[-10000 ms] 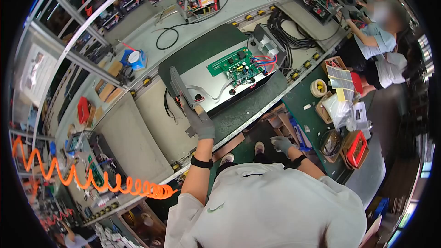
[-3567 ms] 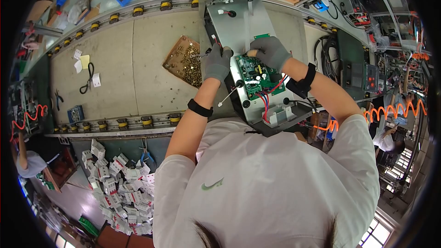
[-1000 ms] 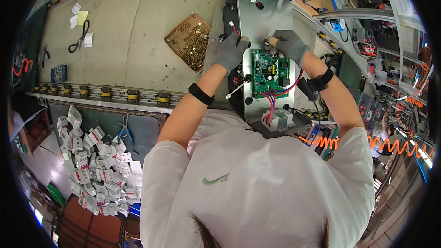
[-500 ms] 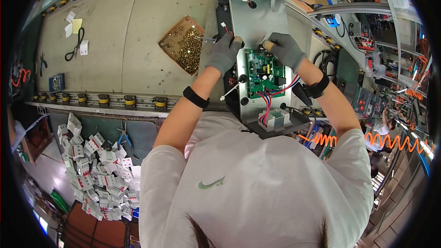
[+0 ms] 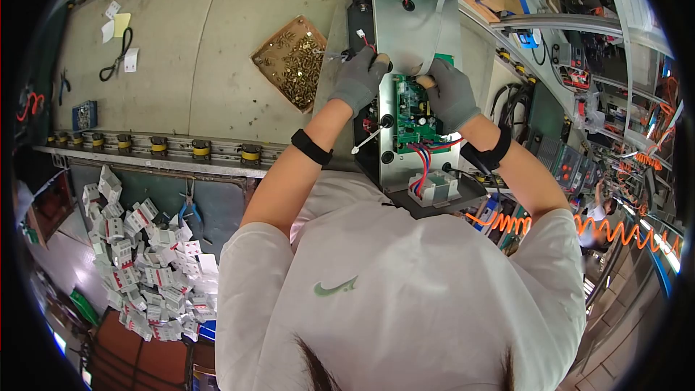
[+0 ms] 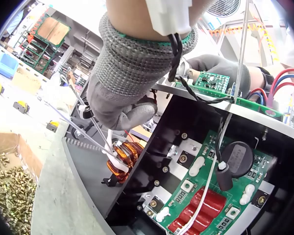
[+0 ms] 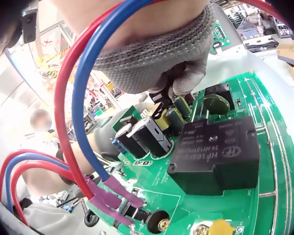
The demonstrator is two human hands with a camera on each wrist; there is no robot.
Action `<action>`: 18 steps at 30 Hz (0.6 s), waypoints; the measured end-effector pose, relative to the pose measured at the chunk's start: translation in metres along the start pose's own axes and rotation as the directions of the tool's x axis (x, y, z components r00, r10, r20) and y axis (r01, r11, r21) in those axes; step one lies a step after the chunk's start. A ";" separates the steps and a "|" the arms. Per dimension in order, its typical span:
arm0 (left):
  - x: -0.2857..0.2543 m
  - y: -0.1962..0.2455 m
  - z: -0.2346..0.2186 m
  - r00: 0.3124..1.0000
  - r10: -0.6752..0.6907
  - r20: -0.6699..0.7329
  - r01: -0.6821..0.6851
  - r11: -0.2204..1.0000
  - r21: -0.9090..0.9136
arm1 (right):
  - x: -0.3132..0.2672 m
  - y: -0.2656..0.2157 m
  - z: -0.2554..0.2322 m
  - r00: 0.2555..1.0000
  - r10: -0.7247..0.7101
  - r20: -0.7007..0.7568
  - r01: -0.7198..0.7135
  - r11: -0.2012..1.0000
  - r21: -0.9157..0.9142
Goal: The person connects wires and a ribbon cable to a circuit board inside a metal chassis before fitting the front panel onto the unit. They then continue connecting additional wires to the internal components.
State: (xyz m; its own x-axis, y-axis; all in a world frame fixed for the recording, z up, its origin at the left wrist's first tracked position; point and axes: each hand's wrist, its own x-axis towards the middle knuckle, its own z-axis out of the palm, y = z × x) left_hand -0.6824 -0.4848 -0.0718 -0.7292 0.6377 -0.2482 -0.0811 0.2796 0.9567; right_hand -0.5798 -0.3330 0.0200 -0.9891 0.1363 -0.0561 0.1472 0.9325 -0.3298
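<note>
In the head view my gloved left hand [image 5: 355, 81] is at the left edge of the metal chassis [image 5: 434, 29], thumb close to a black grommet. A red-and-black lead with a white connector [image 5: 361, 33] emerges beside its fingers. In the left wrist view the left fingers [image 6: 137, 115] are curled above a copper coil [image 6: 130, 155]; I cannot tell what they grip. My right hand [image 5: 452, 98] is over the upper end of the green circuit board [image 5: 413, 112], pinching the end of a flat ribbon cable [image 5: 432, 51]. Its fingertips are down among the board's components, partly hidden.
A cardboard box of brass fittings [image 5: 293, 64] lies on the bench left of the chassis. A transformer [image 5: 434, 187] with red and blue wires sits at the near end. Pliers [image 5: 190, 211] and a heap of white breakers [image 5: 148, 268] are at lower left.
The right hand has taken the ribbon cable's end from above the bare panel down onto the board's upper end. The left hand stays at the chassis edge, where it was several seconds ago.
</note>
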 end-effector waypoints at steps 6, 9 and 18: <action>0.000 -0.001 0.000 1.000 -0.007 0.016 0.007 1.000 -0.002 | 0.001 -0.006 -0.001 1.000 0.013 -0.002 -0.013 1.000 -0.005; 0.003 -0.007 0.004 1.000 0.006 0.009 -0.005 1.000 -0.024 | 0.007 -0.006 -0.007 0.998 0.027 0.064 -0.026 1.000 -0.017; -0.010 0.020 -0.004 0.992 -0.037 -0.121 0.046 0.996 0.071 | 0.024 -0.002 -0.031 0.822 0.365 0.438 -0.520 0.795 0.313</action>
State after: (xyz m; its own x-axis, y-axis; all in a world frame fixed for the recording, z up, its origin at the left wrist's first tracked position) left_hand -0.6796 -0.4886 -0.0494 -0.8026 0.5353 -0.2631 -0.0662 0.3584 0.9312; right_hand -0.6035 -0.3208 0.0487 -0.7558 0.3062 -0.5789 0.6336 0.5653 -0.5282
